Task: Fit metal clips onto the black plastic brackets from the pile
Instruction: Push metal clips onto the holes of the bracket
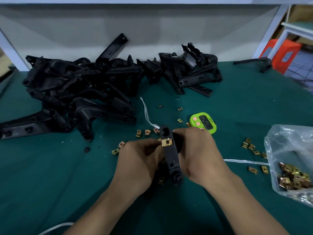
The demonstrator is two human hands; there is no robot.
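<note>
A black plastic bracket (171, 155) is held upright over the green table between both hands. My left hand (138, 160) grips its left side, fingers pinching a brass metal clip (167, 142) seated on the bracket's upper arm. My right hand (199, 153) curls round the bracket's right side. A big pile of black brackets (81, 89) lies at the back left, a smaller heap (191, 70) at the back centre. Loose clips (143, 133) are scattered on the cloth near my hands.
A clear plastic bag (291, 150) with several brass clips stands at the right edge, more clips (252, 147) beside it. A green timer (203, 122) sits beyond my right hand. White string (146, 112) lies on the green table cloth (50, 167). One lone bracket (254, 62) rests far right.
</note>
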